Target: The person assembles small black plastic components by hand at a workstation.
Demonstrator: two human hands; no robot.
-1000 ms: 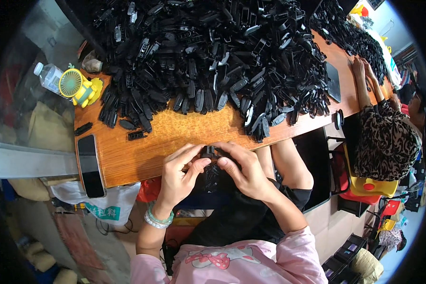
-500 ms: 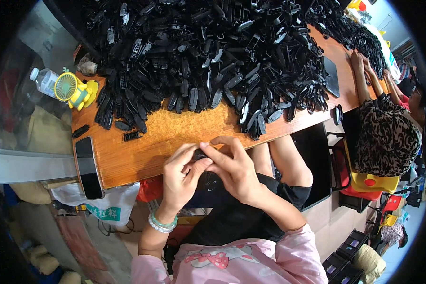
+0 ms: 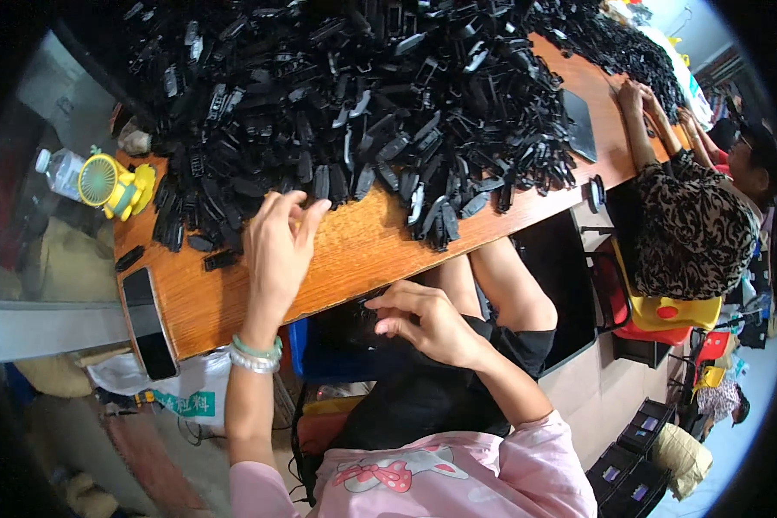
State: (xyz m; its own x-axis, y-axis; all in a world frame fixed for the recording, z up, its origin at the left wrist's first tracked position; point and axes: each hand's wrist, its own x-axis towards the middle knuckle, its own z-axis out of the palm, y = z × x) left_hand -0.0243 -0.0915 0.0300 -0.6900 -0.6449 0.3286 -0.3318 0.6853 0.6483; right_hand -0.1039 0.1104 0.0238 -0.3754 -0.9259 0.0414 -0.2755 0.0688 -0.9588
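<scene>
Far out past the left hand there's one clear plastic water bottle (image 3: 59, 170) and right beside it one small yellow handheld fan with a green grille (image 3: 112, 185), both at the far left corner of the orange-brown wooden table (image 3: 354, 250). Closer in, still left of that hand, one black smartphone (image 3: 148, 321) lies flat along the table's near edge, screen dark. Between the phone and the hand sit a few loose black plastic clip parts (image 3: 220, 257), two or three of them off on their own, apart from the main heap.

The left hand (image 3: 278, 246) is up on the table, fingers spread and curled slightly, fingertips touching the near edge of the huge pile of black plastic clip parts (image 3: 363, 104). It's loosely open; I can't tell if it has actually pinched a piece. There's one pale green bangle and one beaded bracelet (image 3: 255, 354) on that wrist. The pile itself is way too many to count, hundreds easily, covering most of the table beyond both hands.

The right hand (image 3: 427, 319) is down below the table edge, over the lap, fingers bent inward. It seems to be closed around something small and dark, but it blends into the black clothing so I can't say for sure.

Further right, well apart from both hands, one other person in a leopard-print top (image 3: 691, 233) sits at the same table with both arms up on it, on one yellow and red stool (image 3: 665, 311).
</scene>
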